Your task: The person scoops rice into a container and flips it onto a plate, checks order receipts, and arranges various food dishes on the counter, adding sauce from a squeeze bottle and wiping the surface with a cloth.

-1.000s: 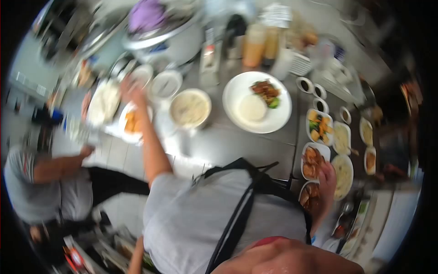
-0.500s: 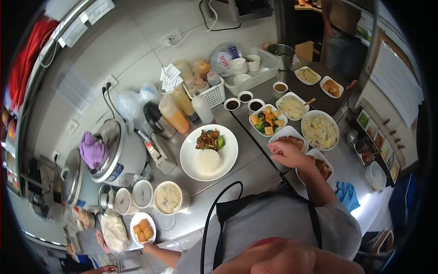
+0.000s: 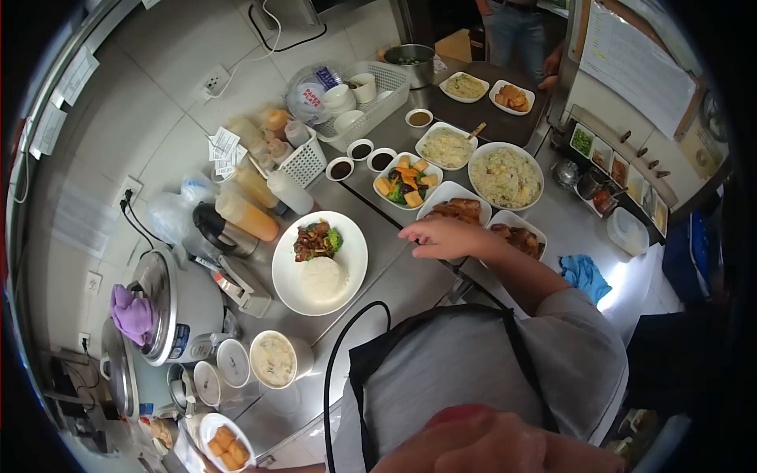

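Note:
At the lower left edge, my left hand point(image 3: 254, 468) is partly cut off by the frame, gripping the rim of a small white plate point(image 3: 210, 430) with golden fried pieces point(image 3: 228, 448). My right hand point(image 3: 438, 236) holds nothing; its fingers are stretched out over the steel counter, just in front of a white dish of browned meat point(image 3: 457, 210). A second meat dish point(image 3: 516, 237) lies partly behind my right forearm. To the left of that hand is a round white plate point(image 3: 285, 276) with a rice mound point(image 3: 323, 279), dark meat and broccoli.
Fried rice point(image 3: 505, 175), vegetables point(image 3: 407, 183) and sauce cups point(image 3: 341, 168) stand behind. Squeeze bottles point(image 3: 246, 217), a tape dispenser point(image 3: 240, 292), a cooker point(image 3: 189, 307) and tubs point(image 3: 274, 359) occupy the left. A blue cloth point(image 3: 584, 277) lies right. Another person point(image 3: 516, 35) stands at the back.
The view has swung right. My left hand has gone from reaching over the tubs to holding the plate of fried pieces. My right hand has moved forward and left, away from the meat dishes.

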A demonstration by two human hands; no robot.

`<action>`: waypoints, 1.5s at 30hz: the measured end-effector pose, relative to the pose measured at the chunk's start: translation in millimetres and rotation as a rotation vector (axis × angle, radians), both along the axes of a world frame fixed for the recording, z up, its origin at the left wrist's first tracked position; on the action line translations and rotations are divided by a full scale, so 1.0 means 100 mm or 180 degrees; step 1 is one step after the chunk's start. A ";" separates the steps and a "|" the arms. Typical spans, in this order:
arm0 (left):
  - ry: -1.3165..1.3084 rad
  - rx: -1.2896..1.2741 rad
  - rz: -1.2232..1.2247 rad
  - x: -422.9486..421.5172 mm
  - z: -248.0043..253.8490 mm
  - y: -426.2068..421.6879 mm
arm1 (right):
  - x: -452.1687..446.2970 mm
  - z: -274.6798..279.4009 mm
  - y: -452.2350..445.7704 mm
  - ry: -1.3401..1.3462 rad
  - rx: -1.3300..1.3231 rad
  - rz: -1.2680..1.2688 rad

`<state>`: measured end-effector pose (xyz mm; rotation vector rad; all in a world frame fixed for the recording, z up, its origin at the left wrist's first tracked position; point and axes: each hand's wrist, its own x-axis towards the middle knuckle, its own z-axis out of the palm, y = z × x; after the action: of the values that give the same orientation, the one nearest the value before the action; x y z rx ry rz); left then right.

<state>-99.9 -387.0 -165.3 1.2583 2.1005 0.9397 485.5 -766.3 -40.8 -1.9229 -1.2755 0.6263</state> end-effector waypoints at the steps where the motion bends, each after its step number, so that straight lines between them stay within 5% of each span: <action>1: -0.0126 0.0124 -0.0044 -0.02 0.10 0.01 | 0.01 0.00 0.06 -0.0070 0.0042 0.0116; 8: -0.1706 0.0972 -0.0536 -0.17 0.99 -0.31 | -0.15 0.11 0.48 -0.0001 0.0339 0.1039; 10: -0.1672 0.1132 -0.1008 0.27 1.21 -0.39 | -0.29 0.05 0.65 0.0780 0.0368 0.1463; 11: 0.0374 0.1166 -0.1472 0.62 1.32 -0.33 | -0.34 0.07 0.73 0.1163 0.0358 0.1532; 12: -0.0172 0.1618 -0.1307 1.30 1.59 -0.53 | -0.43 0.13 0.82 0.1548 0.0292 0.1696; 13: -0.0852 0.1047 -0.1174 1.92 2.02 -0.84 | -0.51 0.22 0.87 0.1925 0.0244 0.1761; 14: -0.1665 0.0813 -0.1396 2.17 1.93 -0.73 | -0.57 0.28 0.89 0.2289 0.0231 0.1752; 18: -0.2708 0.0517 -0.2406 3.40 1.75 -0.79 | -0.45 0.39 0.92 0.3166 0.0252 0.0980; 24: -0.3061 0.0230 -0.3447 5.01 1.43 -1.23 | 0.23 0.10 0.48 0.3789 0.1212 -0.0432; 28: -0.3065 -0.1080 -0.3968 5.65 1.64 -1.74 | 0.76 0.11 0.00 0.3485 0.1634 -0.1591; 35: -0.3033 -0.1483 -0.4832 5.74 1.24 -2.03 | 2.04 0.13 -0.80 0.2781 0.2293 -0.3147; 37: -0.2335 -0.1112 -0.4799 5.62 0.93 -2.09 | 2.46 0.13 -0.99 0.2538 0.2563 -0.3422; 41: -0.2284 -0.0495 -0.4661 5.42 0.11 -2.06 | 3.13 0.23 -1.26 0.1850 0.2863 -0.3938; 45: -0.2083 -0.0282 -0.4671 5.20 -0.18 -2.06 | 3.78 0.18 -1.43 0.1972 0.3488 -0.4003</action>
<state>420.3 -593.4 -183.1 1.6320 0.3874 0.4014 863.1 -909.3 -22.7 -1.0556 0.1700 -0.1741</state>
